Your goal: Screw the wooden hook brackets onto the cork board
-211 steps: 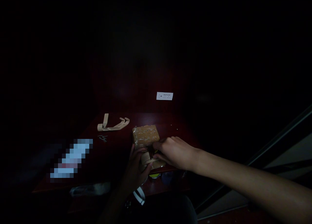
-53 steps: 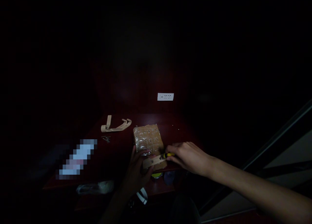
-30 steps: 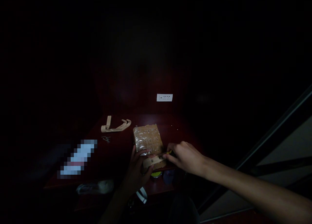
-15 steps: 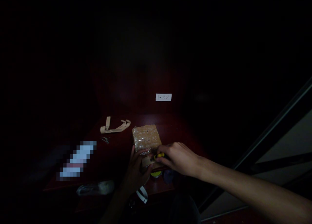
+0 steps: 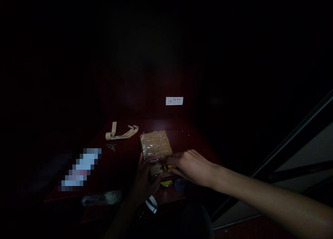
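My right hand (image 5: 191, 167) is closed around the yellow-and-black handle of a screwdriver (image 5: 169, 166). The tip points left at a small beige piece (image 5: 156, 169), which my left hand (image 5: 146, 180) grips between fingers and thumb. Both hands work at the near edge of a brown cardboard box (image 5: 156, 143) wrapped in clear tape and dotted with small holes. Farther left on the dark red table lies a beige curved hook (image 5: 121, 135) with an upright arm. Several thin screws (image 5: 111, 147) are scattered in front of it.
A blurred-out pale blue patch (image 5: 82, 169) covers something at the left. Below are a clear plastic wrapping (image 5: 101, 198), a white strap (image 5: 151, 204), a yellow-topped round thing (image 5: 166, 183) and a dark purple item (image 5: 179, 185). A white socket (image 5: 174, 100) is on the back wall.
The view has shifted slightly, so the things on the table appear a little higher. My right hand has turned a bit on the screwdriver; my left hand keeps its hold on the beige piece.
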